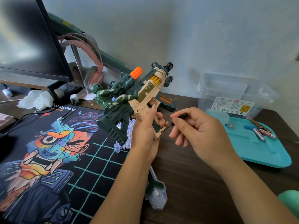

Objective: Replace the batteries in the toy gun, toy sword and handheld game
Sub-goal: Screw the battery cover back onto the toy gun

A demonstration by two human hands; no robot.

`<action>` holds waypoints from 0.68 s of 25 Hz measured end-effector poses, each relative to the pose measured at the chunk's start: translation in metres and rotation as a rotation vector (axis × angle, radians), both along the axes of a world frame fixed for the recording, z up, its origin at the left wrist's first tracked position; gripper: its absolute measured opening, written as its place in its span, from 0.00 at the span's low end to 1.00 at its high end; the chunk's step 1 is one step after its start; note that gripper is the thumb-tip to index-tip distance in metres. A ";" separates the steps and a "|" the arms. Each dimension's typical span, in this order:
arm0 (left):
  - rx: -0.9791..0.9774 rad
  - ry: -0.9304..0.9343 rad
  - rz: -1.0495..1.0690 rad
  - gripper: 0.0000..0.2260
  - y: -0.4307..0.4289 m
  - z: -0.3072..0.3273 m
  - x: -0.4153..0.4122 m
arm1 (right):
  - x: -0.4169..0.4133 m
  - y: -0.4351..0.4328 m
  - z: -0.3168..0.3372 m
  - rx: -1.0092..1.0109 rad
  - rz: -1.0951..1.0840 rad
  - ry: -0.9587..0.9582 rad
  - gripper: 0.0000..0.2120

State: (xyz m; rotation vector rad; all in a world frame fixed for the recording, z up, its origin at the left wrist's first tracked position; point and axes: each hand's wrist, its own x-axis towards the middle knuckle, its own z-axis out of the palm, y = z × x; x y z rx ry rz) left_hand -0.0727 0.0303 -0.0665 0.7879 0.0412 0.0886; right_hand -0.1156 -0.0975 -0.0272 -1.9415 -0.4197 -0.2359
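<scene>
Two hands: both work on the toy gun (142,94), held up off the desk with its muzzle pointing up and away.
Left of the grip: a printed desk mat (48,151), with headphones (93,68) hanging behind it.
Left hand (145,135): fingers and thumb are wrapped round the gun's pistol handle, its base turned toward the other hand.
Under the grip: a clear plastic toy (156,193), likely the toy sword, lies untouched on the desk below the left wrist.
Handle base (161,130): a small metal part shows there; whether the cover is on or off cannot be told.
Screwdriver (182,116): black handle, thin tip just beside the handle base.
Right hand (202,133): thumb and forefinger pinch the screwdriver, and the other fingers are loosely curled.
Right of the grip: a teal tray (267,160) holds batteries (262,135), well apart from the gun, with a clear storage box (234,88) behind.
Handheld game: not in view.
Step in hand: probably the battery-cover screw.
Risk, slip: a tip not seated square could skid off and chew the screw head or jab the left fingers close by.
Risk, lost screw: the gun is held in the air rather than over the tray, so a freed screw could drop onto the dark desk.
Risk, twist: most of the gun sits above the left hand, so turning force could rock it.
</scene>
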 end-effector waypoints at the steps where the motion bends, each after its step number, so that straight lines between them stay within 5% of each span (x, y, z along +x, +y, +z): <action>1: 0.006 0.003 0.000 0.08 0.000 0.000 0.000 | 0.000 0.000 0.000 0.001 -0.018 -0.001 0.04; 17: 0.042 -0.009 0.001 0.05 -0.001 0.004 -0.004 | -0.003 0.008 -0.003 0.034 -0.073 -0.075 0.05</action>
